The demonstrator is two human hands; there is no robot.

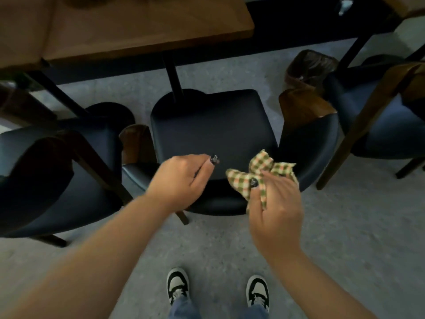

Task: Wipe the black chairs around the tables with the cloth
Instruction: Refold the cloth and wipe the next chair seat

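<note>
A: Item one?
B: Middle chair (213,125): black, smooth padded seat, square with rounded corners, curved wooden back rail (303,111). It stood pulled out from the counter (138,31), a brown wood-grain slab on dark metal legs.

A: The cloth?
B: Cloth (259,171): green, orange and cream check, soft, bunched. The right hand (276,217) held it in a pinching grip, over the seat's near right corner.

A: The other grip?
B: Left hand (181,180): fingers curled in, holding nothing, above the seat's near edge.

A: Remaining stock?
B: Left chair (57,180) and right chair (379,125), same black padding. Speckled grey floor (218,245). Black-and-white sneakers (178,284).
</note>
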